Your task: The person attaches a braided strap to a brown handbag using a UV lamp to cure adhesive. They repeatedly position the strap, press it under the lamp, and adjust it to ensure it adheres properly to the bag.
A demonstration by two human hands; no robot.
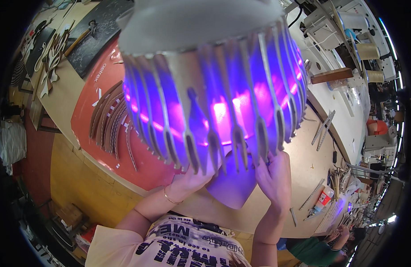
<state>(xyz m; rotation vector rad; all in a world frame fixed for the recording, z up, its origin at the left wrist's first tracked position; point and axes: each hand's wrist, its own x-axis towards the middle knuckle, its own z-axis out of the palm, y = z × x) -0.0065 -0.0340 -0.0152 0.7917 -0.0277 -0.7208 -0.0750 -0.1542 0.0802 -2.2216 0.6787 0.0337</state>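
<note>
A large lamp with a pale ribbed housing (178,26) and purple-lit slots hangs close before me and covers much of the middle. Below it, a flat, thin piece of sheet material (234,189), tinted purple by the light, spans the space between my hands. My left hand (200,174) grips its left edge, its fingers partly hidden behind the lamp's fins. At the opposite edge, my right hand (275,175) has curled fingers pinching the piece, with the fingertips partly covered. The far end of the piece disappears behind the lamp.
Several curved brown strips (110,118) lie on a red mat (143,167) at left. Beyond are a hammer (87,31) and a dark board (101,20). To the right sit a folding ruler (323,130), glue bottle (324,198) and wooden bar (332,75). A person in green (312,249) is lower right.
</note>
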